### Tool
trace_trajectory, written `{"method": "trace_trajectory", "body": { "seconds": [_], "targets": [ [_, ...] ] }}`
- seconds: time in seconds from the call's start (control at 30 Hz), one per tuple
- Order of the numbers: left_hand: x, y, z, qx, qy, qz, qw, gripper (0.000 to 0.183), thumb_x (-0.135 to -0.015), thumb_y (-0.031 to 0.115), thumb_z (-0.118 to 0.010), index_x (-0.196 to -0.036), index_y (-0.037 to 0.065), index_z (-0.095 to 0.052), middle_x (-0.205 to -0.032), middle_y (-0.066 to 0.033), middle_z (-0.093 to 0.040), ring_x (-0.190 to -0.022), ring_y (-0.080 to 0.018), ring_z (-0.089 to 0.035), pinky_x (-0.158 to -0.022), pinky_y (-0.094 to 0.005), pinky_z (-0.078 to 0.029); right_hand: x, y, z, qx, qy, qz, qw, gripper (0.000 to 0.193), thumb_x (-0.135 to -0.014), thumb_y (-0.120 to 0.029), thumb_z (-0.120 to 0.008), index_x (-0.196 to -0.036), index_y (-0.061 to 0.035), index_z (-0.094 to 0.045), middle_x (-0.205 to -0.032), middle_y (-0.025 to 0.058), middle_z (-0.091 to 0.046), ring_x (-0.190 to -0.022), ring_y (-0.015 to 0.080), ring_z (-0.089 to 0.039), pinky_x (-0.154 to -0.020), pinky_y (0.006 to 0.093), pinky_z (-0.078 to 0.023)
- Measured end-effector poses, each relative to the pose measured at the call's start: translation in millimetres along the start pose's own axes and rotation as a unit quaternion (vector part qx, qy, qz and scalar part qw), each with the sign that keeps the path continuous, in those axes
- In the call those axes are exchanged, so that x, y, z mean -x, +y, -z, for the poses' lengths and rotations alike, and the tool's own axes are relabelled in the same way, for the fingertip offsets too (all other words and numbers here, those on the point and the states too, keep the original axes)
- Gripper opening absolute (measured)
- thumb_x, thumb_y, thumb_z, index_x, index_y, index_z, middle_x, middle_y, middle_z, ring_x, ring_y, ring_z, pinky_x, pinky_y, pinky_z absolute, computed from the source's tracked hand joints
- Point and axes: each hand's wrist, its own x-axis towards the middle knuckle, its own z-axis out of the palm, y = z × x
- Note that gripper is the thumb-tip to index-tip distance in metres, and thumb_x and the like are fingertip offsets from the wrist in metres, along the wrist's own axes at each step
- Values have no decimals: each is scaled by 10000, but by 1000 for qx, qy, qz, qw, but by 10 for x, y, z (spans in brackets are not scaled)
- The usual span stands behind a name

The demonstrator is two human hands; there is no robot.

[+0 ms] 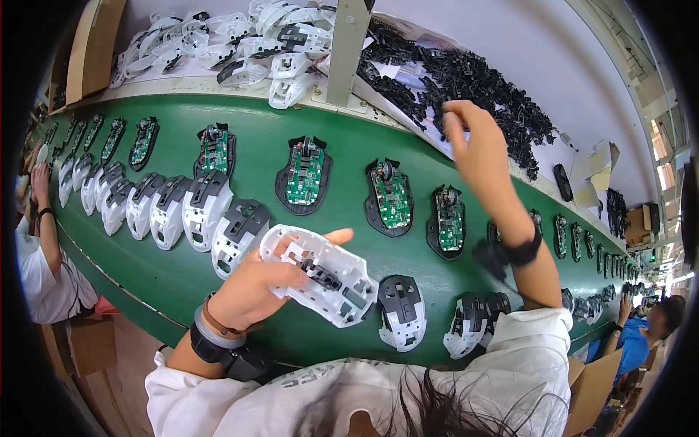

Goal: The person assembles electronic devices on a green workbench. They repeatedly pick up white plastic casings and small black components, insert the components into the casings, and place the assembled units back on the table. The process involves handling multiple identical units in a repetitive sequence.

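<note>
My left hand (261,285) is closed round the edge of a white computer mouse shell (342,295), held with its hollow inside facing up. A small black plastic part (320,275) sits inside the shell, close to my thumb. Raised at the back, my right hand (477,138) is beside a heap of small black plastic parts (480,84). Its fingers are bent inward, and whatever lies between their tips cannot be made out against the dark heap. Below the held shell, a grey and white mouse shell (403,313) lies on the green belt (320,237).
Mouse bases with green circuit boards (304,175) stand in a row along the belt. More white and grey shells (169,207) line the near left. White shells (237,40) are piled on the back shelf, next to a metal post (349,54). Other people work at both ends.
</note>
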Motion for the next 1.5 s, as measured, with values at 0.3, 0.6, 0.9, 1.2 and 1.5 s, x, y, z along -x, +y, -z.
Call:
{"method": "trace_trajectory", "body": {
  "seconds": [0.3, 0.6, 0.9, 1.2, 1.5],
  "targets": [
    [23, 5, 103, 35, -92, 9, 995, 917, -786, 313, -746, -1477, 96, -184, -1389, -241, -395, -1265, -367, -443, -996, -496, -426, 31, 708, -561, 15, -56, -54, 997, 227, -797, -136, -646, -975, 4, -641, -970, 221, -648, -866, 369, -633, -788, 429, -497],
    [99, 137, 53, -29, -93, -5, 995, 853, -785, 170, -692, -1472, 39, -204, -1236, -113, -520, -1143, -285, -544, -953, -408, -432, -222, 449, -693, -20, -209, -106, 972, 250, -734, -119, -690, -947, 8, -657, -887, 184, -669, -826, 339, -647, -767, 394, -502],
    [95, 177, 20, -262, 42, -151, 952, 473, -842, 170, -617, -1266, 8, -481, -1125, -87, -585, -1011, -131, -531, -884, -282, -428, -21, 469, -422, -28, -80, -67, 994, 272, -749, -123, -709, -987, 1, -665, -806, 142, -615, -763, 319, -613, -706, 384, -481],
    [107, 196, 20, -271, 86, -191, 939, 487, -812, 86, -645, -1264, 11, -481, -1125, -98, -587, -1021, -136, -550, -902, -287, -443, 81, -942, 268, -194, -194, -42, 961, 266, -732, -68, -730, -998, -73, -710, -703, 51, -492, -638, 143, -455, -568, 282, -371],
    [125, 239, 22, -366, 95, -211, 901, 475, -782, 93, -644, -1235, 11, -525, -1110, -81, -590, -993, -129, -560, -892, -279, -441, 193, -1268, 44, -372, -223, -21, 901, 273, -788, 62, -579, -1032, -23, -666, -881, 72, -542, -757, 146, -533, -644, 241, -434]
  ]
}}
